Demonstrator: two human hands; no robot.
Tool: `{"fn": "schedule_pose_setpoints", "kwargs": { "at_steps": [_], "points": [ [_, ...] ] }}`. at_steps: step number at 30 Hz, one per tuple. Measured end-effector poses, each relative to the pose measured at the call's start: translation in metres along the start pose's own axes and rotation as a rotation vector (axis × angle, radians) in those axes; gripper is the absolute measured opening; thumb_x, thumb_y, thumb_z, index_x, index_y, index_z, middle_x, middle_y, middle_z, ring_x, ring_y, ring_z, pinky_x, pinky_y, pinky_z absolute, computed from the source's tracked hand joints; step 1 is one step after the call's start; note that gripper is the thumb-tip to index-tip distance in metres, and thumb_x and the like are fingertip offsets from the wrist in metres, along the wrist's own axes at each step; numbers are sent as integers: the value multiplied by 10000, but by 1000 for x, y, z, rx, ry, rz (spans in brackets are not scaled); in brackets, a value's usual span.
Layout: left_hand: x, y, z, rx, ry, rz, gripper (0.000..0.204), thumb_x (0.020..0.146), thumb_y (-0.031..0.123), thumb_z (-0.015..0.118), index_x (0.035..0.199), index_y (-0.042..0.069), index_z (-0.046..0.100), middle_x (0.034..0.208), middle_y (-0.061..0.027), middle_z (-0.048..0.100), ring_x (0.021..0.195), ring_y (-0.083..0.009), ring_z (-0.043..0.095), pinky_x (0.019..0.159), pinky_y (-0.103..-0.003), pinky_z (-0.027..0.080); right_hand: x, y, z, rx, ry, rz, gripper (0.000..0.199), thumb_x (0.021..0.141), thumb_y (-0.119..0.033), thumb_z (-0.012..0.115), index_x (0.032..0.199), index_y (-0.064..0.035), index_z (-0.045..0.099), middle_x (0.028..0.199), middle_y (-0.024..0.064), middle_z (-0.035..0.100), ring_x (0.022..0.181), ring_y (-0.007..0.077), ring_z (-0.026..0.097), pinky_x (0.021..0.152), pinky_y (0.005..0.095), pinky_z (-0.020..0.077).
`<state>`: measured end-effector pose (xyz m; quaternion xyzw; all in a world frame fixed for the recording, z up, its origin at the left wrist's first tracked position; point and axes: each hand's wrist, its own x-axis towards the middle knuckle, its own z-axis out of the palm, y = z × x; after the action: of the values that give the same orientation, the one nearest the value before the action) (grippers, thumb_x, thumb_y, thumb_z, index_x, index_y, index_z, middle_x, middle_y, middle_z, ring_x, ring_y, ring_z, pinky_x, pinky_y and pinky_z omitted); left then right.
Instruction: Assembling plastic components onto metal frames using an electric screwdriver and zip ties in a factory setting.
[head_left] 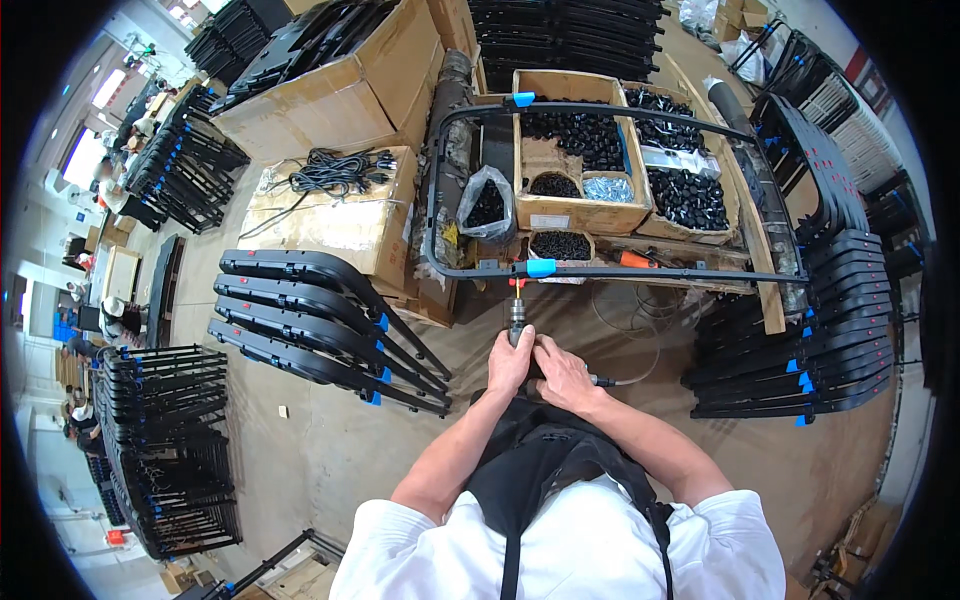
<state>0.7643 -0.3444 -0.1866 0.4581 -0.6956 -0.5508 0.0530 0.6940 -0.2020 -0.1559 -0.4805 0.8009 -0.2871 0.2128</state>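
Both hands are closed around an air drill (517,309), held level in front of my body. My left hand (509,362) wraps the body behind the silver chuck, and my right hand (564,374) grips the handle, mostly covering it. The bit points away from me and reaches the near bar of a black metal frame (690,273), close to a blue clip (541,267); whether it touches is too small to tell. Rounded at its left corners, the frame lies over the work stand. A thin air hose (640,378) runs right from the drill.
Inside the frame, cardboard boxes (570,213) hold black plastic parts and silver screws, beside a plastic bag (486,205) of black pieces. An orange-handled tool (637,260) lies near the bar. Stacked black frames (300,310) stand left, more (800,350) right. Cables (335,172) top a carton.
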Motion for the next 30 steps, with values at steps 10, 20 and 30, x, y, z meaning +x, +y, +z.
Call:
{"fn": "schedule_pose_setpoints", "kwargs": {
  "at_steps": [10,20,30],
  "points": [
    [-12,-18,21,-121,9,15,480,1026,478,706,1044,1,658,892,-66,671,828,-165,589,769,-371,512,-19,-2,-9,-93,-25,52,640,789,-129,801,1354,-2,528,1329,246,552,1122,448,652,965,558,537],
    [-23,13,39,-124,-48,-8,506,1010,493,702,1037,-11,664,902,-92,694,848,-206,636,802,-393,521,-33,17,-27,-101,-3,147,781,782,-171,811,1455,17,463,1183,264,651,1095,458,672,959,539,547],
    [-18,12,45,-77,3,11,517,1007,493,704,1058,-20,664,942,-121,703,886,-219,644,818,-406,524,-30,36,-25,-48,-25,105,876,778,-199,822,1493,62,390,1285,316,653,1173,468,664,999,524,542]
  ]
}}
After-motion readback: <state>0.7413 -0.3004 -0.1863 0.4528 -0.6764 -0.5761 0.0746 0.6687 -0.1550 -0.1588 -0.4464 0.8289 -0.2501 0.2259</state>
